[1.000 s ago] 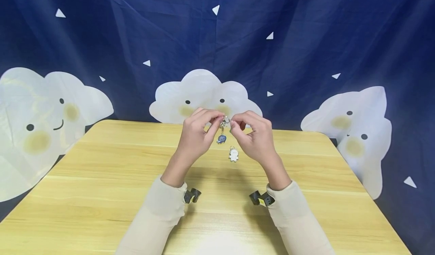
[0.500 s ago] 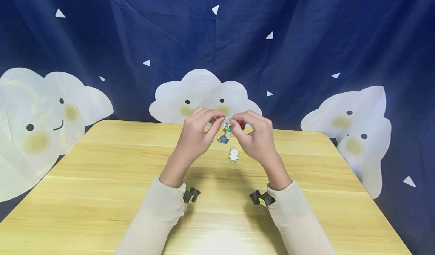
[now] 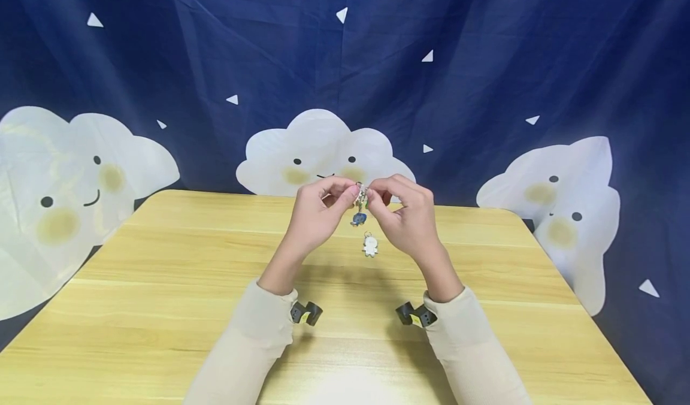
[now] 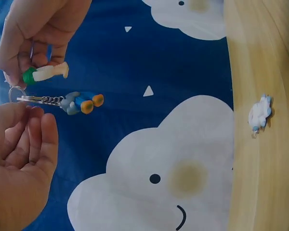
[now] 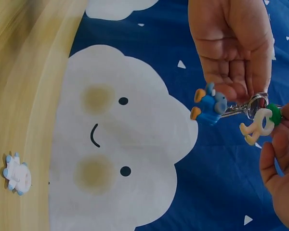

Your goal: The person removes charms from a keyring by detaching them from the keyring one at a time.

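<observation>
Above the far part of the table, my left hand (image 3: 317, 216) pinches a metal key ring (image 5: 256, 103) between thumb and fingers. A small blue figure charm with orange feet (image 3: 358, 218) hangs from it on a short chain (image 4: 50, 100). Close by, my right hand (image 3: 408, 216) pinches the green top of a small white-and-green figure charm (image 5: 266, 121). This charm lies against the metal rings in the right wrist view; whether it is linked to them, I cannot tell. Below the hands, a white figure charm with light-blue tips (image 4: 260, 113) and a small ring lies on the table.
The wooden table (image 3: 162, 309) extends to both sides and toward me. Behind its far edge hangs a dark blue curtain (image 3: 280, 51) printed with white clouds and triangles. A small black camera is on each wrist.
My left hand has shifted slightly right, closer to the right hand, and its fingers have curled more. The blue charm has swung and moved right. The white charm on the table stays put.
</observation>
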The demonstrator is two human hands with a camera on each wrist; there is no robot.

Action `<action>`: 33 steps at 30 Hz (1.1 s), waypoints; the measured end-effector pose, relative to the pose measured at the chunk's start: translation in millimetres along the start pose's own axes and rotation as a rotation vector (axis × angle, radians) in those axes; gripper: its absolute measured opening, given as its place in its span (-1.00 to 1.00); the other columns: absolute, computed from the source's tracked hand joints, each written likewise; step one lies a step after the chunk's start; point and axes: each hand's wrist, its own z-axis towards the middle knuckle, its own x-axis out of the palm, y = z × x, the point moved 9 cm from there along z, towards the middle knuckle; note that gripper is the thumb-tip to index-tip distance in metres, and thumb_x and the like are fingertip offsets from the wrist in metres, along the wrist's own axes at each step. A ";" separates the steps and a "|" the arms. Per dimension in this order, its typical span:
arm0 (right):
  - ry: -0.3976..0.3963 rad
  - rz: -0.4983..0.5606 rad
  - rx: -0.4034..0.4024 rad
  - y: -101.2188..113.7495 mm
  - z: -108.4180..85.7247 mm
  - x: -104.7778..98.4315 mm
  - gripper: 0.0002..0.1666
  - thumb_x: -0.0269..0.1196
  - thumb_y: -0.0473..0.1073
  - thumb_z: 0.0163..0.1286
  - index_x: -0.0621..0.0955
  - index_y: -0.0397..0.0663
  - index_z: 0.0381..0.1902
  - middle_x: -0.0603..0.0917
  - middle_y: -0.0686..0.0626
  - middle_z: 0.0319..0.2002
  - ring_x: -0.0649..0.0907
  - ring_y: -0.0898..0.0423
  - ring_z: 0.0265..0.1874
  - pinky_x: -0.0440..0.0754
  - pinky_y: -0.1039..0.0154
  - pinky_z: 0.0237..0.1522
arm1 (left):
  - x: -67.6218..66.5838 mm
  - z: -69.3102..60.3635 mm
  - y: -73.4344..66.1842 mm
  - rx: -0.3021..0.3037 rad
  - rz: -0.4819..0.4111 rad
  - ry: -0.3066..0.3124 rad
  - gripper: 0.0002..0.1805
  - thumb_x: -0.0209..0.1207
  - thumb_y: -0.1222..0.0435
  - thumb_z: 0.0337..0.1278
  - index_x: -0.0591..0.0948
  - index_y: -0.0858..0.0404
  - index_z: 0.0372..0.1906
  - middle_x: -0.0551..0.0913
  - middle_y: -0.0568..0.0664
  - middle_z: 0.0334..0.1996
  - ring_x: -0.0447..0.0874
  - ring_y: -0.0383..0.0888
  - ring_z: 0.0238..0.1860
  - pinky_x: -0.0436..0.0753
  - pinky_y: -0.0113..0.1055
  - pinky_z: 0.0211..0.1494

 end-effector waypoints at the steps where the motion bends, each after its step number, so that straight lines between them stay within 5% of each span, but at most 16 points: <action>1: 0.000 -0.001 0.001 -0.2 -0.1 0.1 -0.86 0.25 -0.32 0.31 0.74 -0.11 -0.39 0.62 0.02 -0.53 0.55 0.14 -0.53 0.46 0.36 -0.41 | -1.0 0.0 -0.7 -0.001 -0.010 -0.007 -0.83 0.24 0.28 0.42 0.75 0.31 -0.13 0.72 0.00 -0.37 0.66 -0.12 -0.34 0.61 -0.38 -0.30; 7: 0.011 0.005 0.002 -0.9 -1.1 3.1 -0.88 0.26 -0.34 0.27 0.73 -0.14 -0.40 0.61 0.01 -0.53 0.55 0.14 -0.54 0.44 0.39 -0.43 | -4.5 0.3 -5.2 -0.008 -0.030 -0.036 -0.81 0.20 0.29 0.46 0.71 0.35 -0.11 0.67 0.05 -0.37 0.61 -0.08 -0.36 0.54 -0.43 -0.35; 11: 0.029 -0.001 0.001 -1.1 -1.1 5.6 -0.87 0.25 -0.33 0.27 0.73 -0.14 -0.41 0.62 0.02 -0.54 0.54 0.15 -0.55 0.45 0.36 -0.45 | -5.4 0.3 -11.4 0.032 0.059 -0.051 -0.82 0.17 0.29 0.48 0.69 0.33 -0.12 0.67 0.04 -0.36 0.59 -0.11 -0.37 0.56 -0.38 -0.33; 17: 0.046 -0.017 -0.004 -0.4 -0.9 6.5 -0.84 0.22 -0.30 0.29 0.73 -0.14 -0.42 0.61 0.02 -0.54 0.54 0.16 -0.54 0.46 0.33 -0.46 | -2.1 -2.8 -32.4 0.250 0.333 -0.050 -0.86 0.13 0.35 0.49 0.64 0.36 -0.14 0.69 0.06 -0.29 0.61 -0.11 -0.28 0.61 -0.27 -0.18; 21: 0.049 -0.012 -0.005 -0.1 -0.8 6.4 -0.83 0.21 -0.30 0.31 0.73 -0.12 -0.41 0.61 0.02 -0.54 0.54 0.17 -0.54 0.46 0.35 -0.45 | -1.0 -5.9 -44.1 0.384 0.439 -0.054 -0.89 0.13 0.39 0.48 0.63 0.37 -0.15 0.67 0.09 -0.29 0.54 -0.06 -0.28 0.56 -0.26 -0.23; 33: 0.067 -0.030 -0.016 -0.6 -2.1 9.1 -0.85 0.23 -0.30 0.29 0.72 -0.14 -0.41 0.61 0.01 -0.54 0.55 0.15 -0.53 0.50 0.29 -0.48 | 7.7 -14.8 -61.1 0.596 0.729 -0.008 -0.94 0.14 0.46 0.44 0.59 0.41 -0.14 0.66 0.13 -0.25 0.54 0.05 -0.20 0.61 -0.24 -0.10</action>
